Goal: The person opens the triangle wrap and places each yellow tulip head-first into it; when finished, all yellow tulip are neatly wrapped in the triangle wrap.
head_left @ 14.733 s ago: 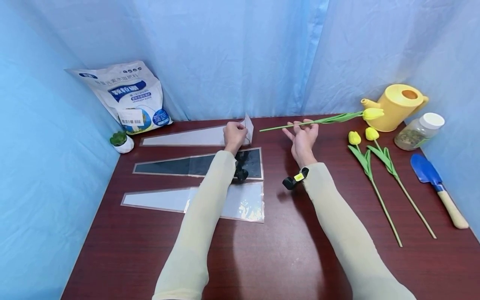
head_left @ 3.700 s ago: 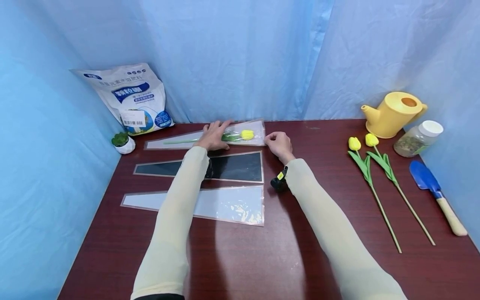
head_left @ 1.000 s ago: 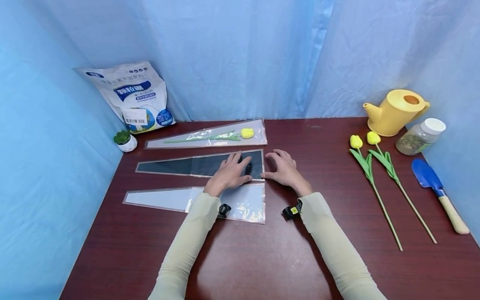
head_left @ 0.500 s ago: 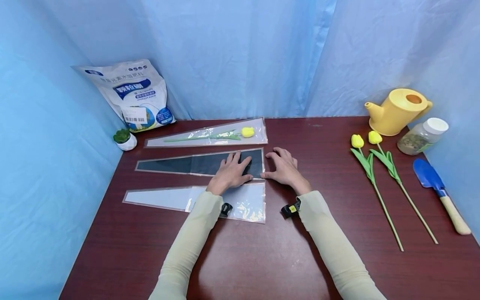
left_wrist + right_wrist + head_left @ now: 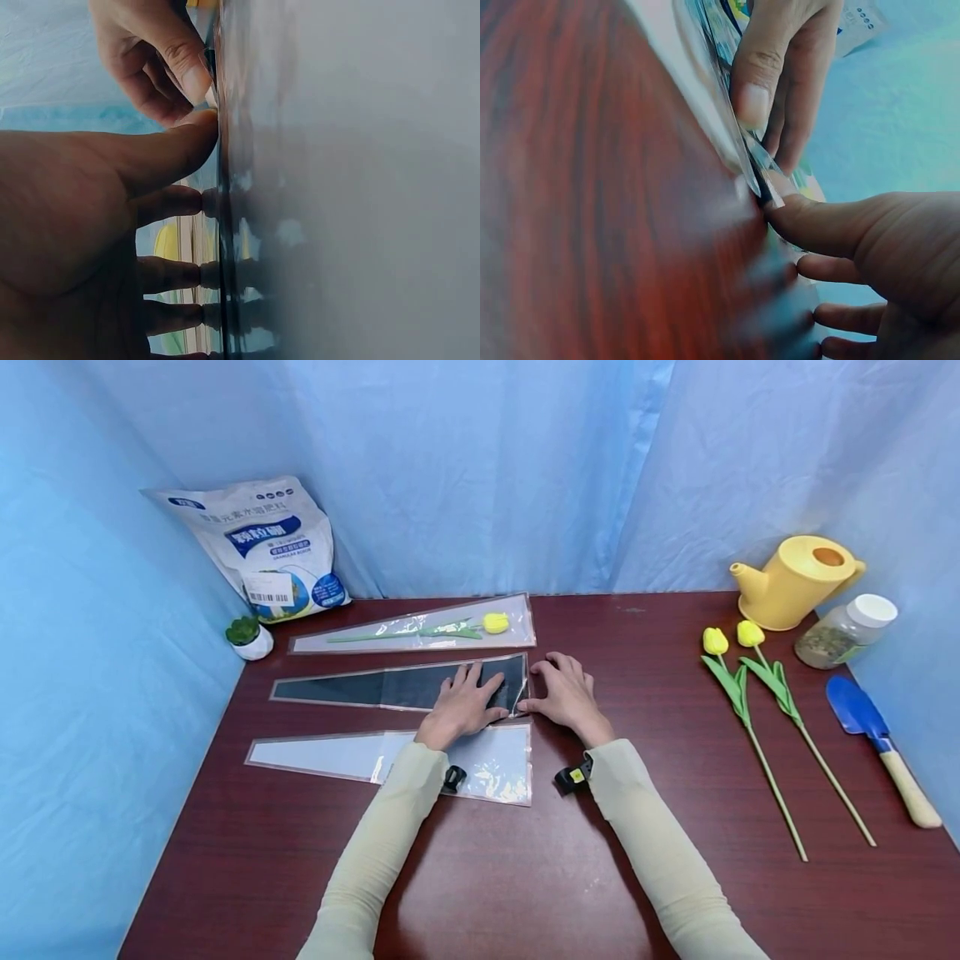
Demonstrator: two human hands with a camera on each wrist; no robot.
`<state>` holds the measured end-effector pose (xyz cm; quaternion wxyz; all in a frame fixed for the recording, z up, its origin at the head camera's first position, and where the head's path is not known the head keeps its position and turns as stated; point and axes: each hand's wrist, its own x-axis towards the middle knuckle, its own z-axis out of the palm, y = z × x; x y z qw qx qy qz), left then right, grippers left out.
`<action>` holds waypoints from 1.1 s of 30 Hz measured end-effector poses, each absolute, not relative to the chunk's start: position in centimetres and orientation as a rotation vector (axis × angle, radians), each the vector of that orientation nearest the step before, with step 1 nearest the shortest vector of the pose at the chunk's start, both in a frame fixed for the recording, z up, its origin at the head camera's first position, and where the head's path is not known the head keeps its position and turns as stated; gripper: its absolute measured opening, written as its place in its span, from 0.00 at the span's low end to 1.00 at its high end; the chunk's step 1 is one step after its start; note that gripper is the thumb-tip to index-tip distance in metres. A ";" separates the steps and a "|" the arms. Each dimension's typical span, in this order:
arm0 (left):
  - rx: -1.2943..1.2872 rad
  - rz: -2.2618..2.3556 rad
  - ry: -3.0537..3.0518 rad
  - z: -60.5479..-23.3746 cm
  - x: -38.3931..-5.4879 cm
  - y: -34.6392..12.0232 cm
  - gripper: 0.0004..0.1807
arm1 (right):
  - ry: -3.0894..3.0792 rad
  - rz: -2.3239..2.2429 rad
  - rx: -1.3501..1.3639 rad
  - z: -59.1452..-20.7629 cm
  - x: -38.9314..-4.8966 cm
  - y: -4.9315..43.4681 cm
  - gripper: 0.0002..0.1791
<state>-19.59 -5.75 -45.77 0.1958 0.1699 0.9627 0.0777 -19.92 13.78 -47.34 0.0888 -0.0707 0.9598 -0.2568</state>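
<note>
— Where's the thing you're working on?
— The black sleeve [image 5: 337,692] lies on the tabletop [image 5: 547,893], its wide end creased and lifting slightly at the corner nearer me.
— And your fingers?
— My left hand [image 5: 462,704] rests its spread fingertips on the sleeve near that end, gripping nothing. My right hand [image 5: 567,695] is at the end's edge, thumb tip against the lifting corner, the rest loosely bent; whether any film is pinched, I can't tell.
— What could go wrong?
— If the films cling, my thumb could raise both together. If my left presses too lightly, the whole sleeve might skid; bending the corner too hard could leave a lasting crease.
— What's around it?
— Just behind the black sleeve, a pale sleeve [image 5: 420,644], with a yellow tulip [image 5: 495,623] apparently inside. Just in front, a white sleeve [image 5: 330,753], which a skid might nudge. Well to its right, two loose tulips [image 5: 733,689]; farther right, a blue trowel [image 5: 855,706].
</note>
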 end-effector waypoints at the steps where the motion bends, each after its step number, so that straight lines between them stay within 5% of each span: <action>1: 0.475 0.215 2.697 -45.7 -19.6 -5.7 0.37 | 2.858 -0.770 -0.205 -47.4 -19.9 13.7 0.35; 24: 0.480 0.248 2.701 -45.2 -19.7 -5.7 0.39 | 2.438 -1.332 -0.285 -46.5 -20.1 13.7 0.27; 33: 0.329 0.829 2.750 -43.8 -20.0 -4.2 0.30 | 2.282 -1.630 -0.196 -46.8 -20.3 13.7 0.27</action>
